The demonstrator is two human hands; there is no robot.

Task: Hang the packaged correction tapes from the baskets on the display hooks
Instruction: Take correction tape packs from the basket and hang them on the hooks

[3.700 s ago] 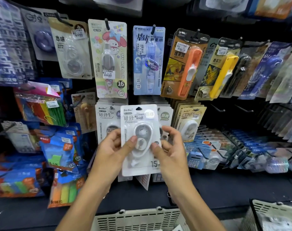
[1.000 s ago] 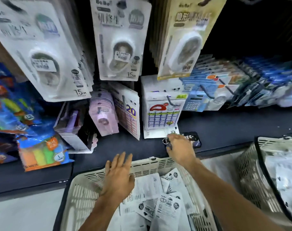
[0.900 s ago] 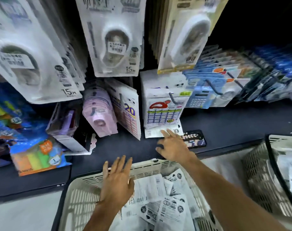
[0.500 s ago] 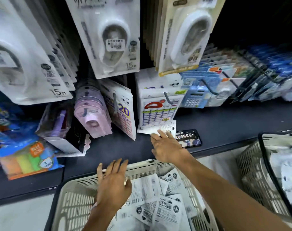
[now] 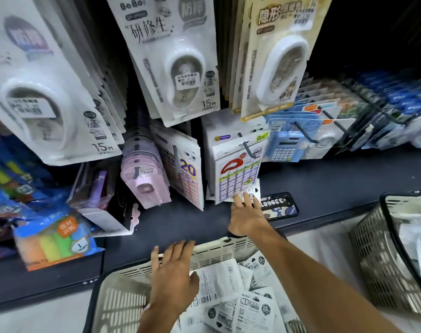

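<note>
White baskets [image 5: 219, 251], two. Left hand [image 5: 173, 277] hovers spread, empty, over packs [image 5: 231, 299] in the near one; right hand [image 5: 246, 217] has reached further along the shelf [image 5: 324, 183], fingers flat on one pack [image 5: 254, 192].

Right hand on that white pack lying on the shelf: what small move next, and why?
Probably pinch and lift it. The right hand has fingertips on the white pack lying on the dark shelf beside a phone; it isn't gripped yet, and the left hand hovers over the basket.

A phone [image 5: 279, 205] lies on the dark shelf [image 5: 336, 183] below hanging blue calculators [image 5: 285, 147].
</note>
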